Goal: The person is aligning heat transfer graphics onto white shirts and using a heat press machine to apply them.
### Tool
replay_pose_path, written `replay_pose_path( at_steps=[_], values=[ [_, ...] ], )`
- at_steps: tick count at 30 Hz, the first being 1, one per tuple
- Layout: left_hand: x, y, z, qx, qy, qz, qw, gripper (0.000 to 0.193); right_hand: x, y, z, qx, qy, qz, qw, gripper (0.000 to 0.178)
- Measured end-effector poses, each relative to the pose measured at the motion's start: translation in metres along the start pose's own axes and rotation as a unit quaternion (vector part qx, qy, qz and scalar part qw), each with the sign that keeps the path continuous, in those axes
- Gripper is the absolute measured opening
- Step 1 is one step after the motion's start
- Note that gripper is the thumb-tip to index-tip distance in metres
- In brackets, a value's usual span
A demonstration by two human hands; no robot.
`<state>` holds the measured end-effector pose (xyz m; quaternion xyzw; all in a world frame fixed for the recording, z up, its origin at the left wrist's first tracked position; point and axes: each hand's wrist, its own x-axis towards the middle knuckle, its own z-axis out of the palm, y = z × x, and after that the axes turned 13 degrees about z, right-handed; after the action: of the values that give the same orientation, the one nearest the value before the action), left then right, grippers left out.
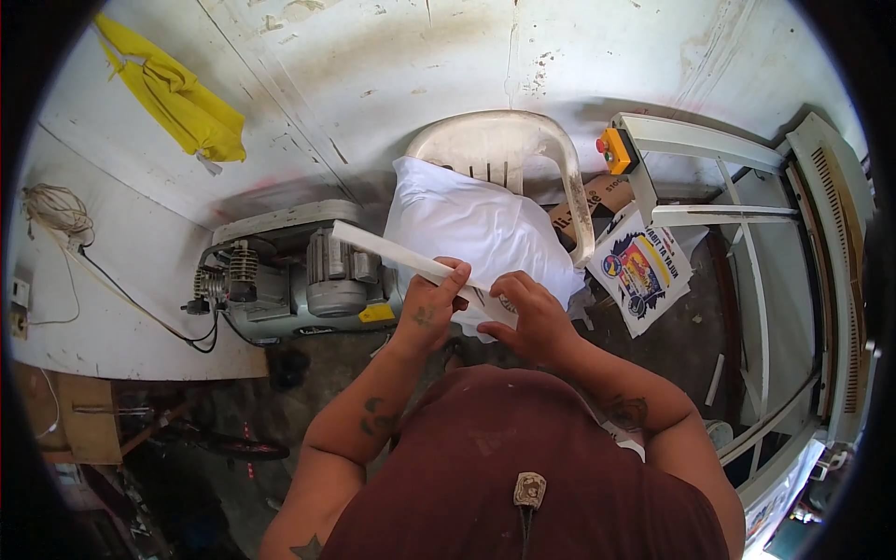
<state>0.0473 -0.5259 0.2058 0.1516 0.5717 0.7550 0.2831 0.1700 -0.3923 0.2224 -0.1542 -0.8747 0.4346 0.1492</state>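
Observation:
My left hand [436,301] is closed around the middle of a long, narrow white strip [387,247] that looks like folded or rolled paper. The strip slants from upper left down to the right in front of my chest. At its lower right end, my right hand [537,317] curls its fingers over a part with a dark printed pattern, the thumb below. Behind both hands, a pile of white cloth [467,224] covers the seat of a worn, off-white plastic chair [557,154].
An air compressor [341,280] stands left of the chair. To the right are printed sheets [644,271] on the floor and a metal frame machine [719,140] with a red button on a yellow box [614,151]. A yellow cloth [177,93] hangs on the wall at upper left.

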Motion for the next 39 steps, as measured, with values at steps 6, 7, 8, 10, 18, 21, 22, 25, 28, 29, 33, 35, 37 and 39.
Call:
replay_pose_path(
  at_steps=[6,7,8,10,18,21,22,25,28,29,33,35,37,39],
  values=[
    [-0.009,-0.007,-0.008,-0.133,-0.073,-0.006,0.988,0.026,0.003,0.004,0.003,0.078,-0.051,0.064,0.994,0.018],
    [-0.011,-0.009,-0.011,-0.125,-0.117,0.007,0.985,0.03,0.004,0.001,0.0,0.107,-0.067,0.078,0.989,0.015],
    [-0.011,-0.01,-0.012,-0.125,-0.116,0.007,0.985,0.03,0.004,-0.001,0.0,0.135,-0.084,0.092,0.983,0.014],
    [-0.012,-0.011,-0.013,-0.131,-0.103,-0.012,0.986,0.034,0.005,-0.002,0.0,0.155,-0.088,0.103,0.979,0.014],
    [-0.013,-0.015,-0.006,-0.106,-0.044,0.009,0.993,0.026,0.008,0.006,0.008,0.093,-0.042,0.074,0.992,0.008],
    [-0.01,-0.026,-0.006,-0.086,-0.001,0.008,0.996,0.023,0.006,0.0,0.012,-0.052,0.075,-0.048,0.995,0.011],
    [-0.009,-0.027,-0.004,-0.083,0.024,-0.003,0.996,0.022,0.006,0.001,0.014,-0.089,0.088,-0.072,0.99,0.012],
    [-0.01,-0.023,0.001,-0.122,0.042,-0.011,0.992,0.022,0.008,0.003,0.014,-0.132,0.102,-0.096,0.981,0.013],
    [-0.01,-0.02,0.001,-0.128,0.039,-0.031,0.991,0.022,0.012,0.004,0.012,-0.143,0.098,-0.099,0.98,0.012],
    [-0.01,-0.019,0.0,-0.128,0.039,-0.032,0.991,0.022,0.013,0.005,0.011,-0.147,0.094,-0.1,0.98,0.011],
    [-0.008,-0.015,-0.001,-0.173,-0.011,-0.015,0.985,0.023,0.014,0.008,0.009,-0.144,0.096,-0.106,0.979,0.01],
    [-0.007,-0.014,-0.005,-0.177,-0.021,-0.01,0.984,0.022,0.013,0.007,0.007,-0.133,0.1,-0.109,0.98,0.016],
    [-0.006,-0.015,-0.009,-0.164,-0.055,0.014,0.985,0.02,0.012,0.006,0.007,-0.12,0.102,-0.107,0.982,0.014],
    [-0.005,-0.017,-0.012,-0.155,-0.067,0.022,0.985,0.019,0.011,0.007,0.007,-0.108,0.104,-0.105,0.983,0.013]
  ],
)
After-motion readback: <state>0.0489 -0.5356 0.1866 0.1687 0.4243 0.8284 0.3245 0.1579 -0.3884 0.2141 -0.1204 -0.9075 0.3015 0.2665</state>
